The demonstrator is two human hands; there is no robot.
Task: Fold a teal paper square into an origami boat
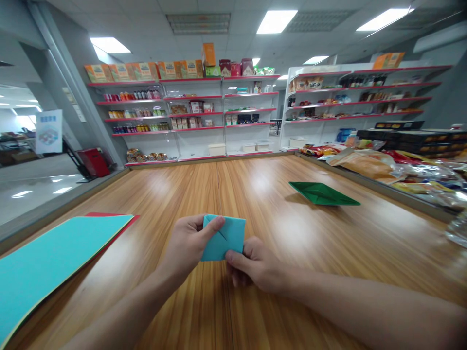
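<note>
Pinching the folded blue paper (232,237) between thumb and fingers, the left hand (189,244) and right hand (261,266) hold it left of, and nearer than, the green folded paper (324,194).

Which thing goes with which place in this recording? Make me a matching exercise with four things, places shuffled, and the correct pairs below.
Things
1. folded blue paper
2. folded green paper
3. stack of coloured sheets
4. row of orange boxes

Places
A. on top of the back shelves
B. on the left side of the table
C. held by the left hand and the right hand
D. on the table, beyond the hands and to their right

Pairs
1-C, 2-D, 3-B, 4-A
</note>
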